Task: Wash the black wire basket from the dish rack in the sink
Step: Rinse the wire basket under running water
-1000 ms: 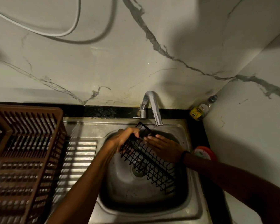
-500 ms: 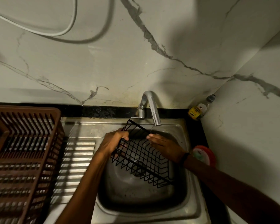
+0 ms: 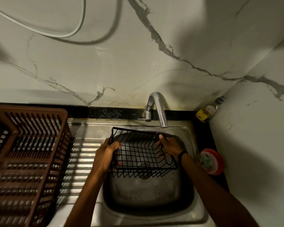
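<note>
Dish rack (image 3: 28,153): on the surface (image 3: 82,177), well left of your left grip (image 3: 103,154).
Left grip: fingers curled round the left end of the basket (image 3: 141,153).
Basket: between your grips, held over the sink (image 3: 147,202), open side toward you.
Right grip (image 3: 169,145): thumb and fingers pinch its right end.
Tap (image 3: 157,108): just above your right grip, trickling.

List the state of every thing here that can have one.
tap: running, thin stream
sink: not filled
black wire basket: held over the sink, under the tap, opening up
left hand: grips the basket's left end
right hand: grips its right end
bottle: capped
</note>
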{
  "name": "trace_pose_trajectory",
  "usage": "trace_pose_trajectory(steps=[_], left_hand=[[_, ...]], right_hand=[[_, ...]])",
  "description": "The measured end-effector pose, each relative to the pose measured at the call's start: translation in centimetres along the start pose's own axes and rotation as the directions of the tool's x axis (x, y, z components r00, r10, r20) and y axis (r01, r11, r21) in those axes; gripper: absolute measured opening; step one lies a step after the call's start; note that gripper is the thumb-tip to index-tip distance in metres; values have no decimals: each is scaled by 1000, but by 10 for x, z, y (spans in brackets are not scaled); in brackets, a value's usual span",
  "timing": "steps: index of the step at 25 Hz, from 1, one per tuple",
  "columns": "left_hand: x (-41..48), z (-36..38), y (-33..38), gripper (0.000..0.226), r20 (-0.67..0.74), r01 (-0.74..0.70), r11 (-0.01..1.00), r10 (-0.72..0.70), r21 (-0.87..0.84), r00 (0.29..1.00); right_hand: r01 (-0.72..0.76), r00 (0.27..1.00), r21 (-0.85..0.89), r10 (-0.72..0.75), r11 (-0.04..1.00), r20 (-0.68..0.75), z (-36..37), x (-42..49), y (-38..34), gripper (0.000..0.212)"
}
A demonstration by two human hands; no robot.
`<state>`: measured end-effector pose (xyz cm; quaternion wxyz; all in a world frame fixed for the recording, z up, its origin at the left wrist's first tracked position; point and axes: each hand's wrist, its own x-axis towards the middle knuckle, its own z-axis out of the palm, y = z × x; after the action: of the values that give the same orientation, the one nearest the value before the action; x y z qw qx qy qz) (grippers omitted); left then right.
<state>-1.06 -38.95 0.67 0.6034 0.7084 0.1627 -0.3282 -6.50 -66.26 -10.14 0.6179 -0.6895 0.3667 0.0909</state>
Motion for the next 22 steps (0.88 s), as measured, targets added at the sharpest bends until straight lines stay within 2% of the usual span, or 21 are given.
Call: trace_pose_trajectory(steps=[3, 5, 6, 7, 9, 11, 13, 15, 17, 20, 22], left_hand=[[-6, -10, -1, 49, 84, 66, 988, -78, 141, 993], [-10, -27, 3, 90, 130, 58, 964, -94, 258, 987], [-8, -37, 6, 107, 113, 48, 963, -80, 265, 990], [-3, -47, 11, 112, 96, 35, 971, -59, 236, 994], [3, -52, 30, 104, 124, 20, 974, -49, 224, 991], [18, -37, 45, 90, 254, 7, 925, -112, 380, 961], [22, -9, 55, 72, 425, -54, 855, -200, 515, 883], [34, 17, 51, 57, 504, -73, 882, -196, 466, 841], [41, 34, 47, 34, 524, -44, 910, -198, 413, 829], [51, 50, 38, 4, 551, -77, 884, -217, 460, 806], [53, 58, 33, 21, 552, -28, 889, -258, 456, 793]], right_hand=[[-27, 999, -89, 30, 996, 32, 2, 4, -6, 37], [-37, 995, -161, 51, 986, 80, 2, 7, -9, 36], [-38, 992, -176, 58, 984, 110, 2, 7, -12, 36], [-37, 988, -193, 64, 981, 139, 1, 6, -15, 36], [-6, 979, -284, 64, 959, 194, -1, 8, -23, 39], [67, 967, -393, 38, 917, 254, 0, 13, -33, 43], [150, 955, -442, -14, 885, 295, 3, 16, -44, 45], [193, 954, -452, -58, 871, 295, 3, 17, -53, 45], [213, 958, -475, -87, 854, 273, 2, 12, -62, 43], [277, 958, -521, -193, 807, 211, -7, 9, -64, 32], [335, 942, -554, -270, 762, 198, -8, 7, -59, 27]])
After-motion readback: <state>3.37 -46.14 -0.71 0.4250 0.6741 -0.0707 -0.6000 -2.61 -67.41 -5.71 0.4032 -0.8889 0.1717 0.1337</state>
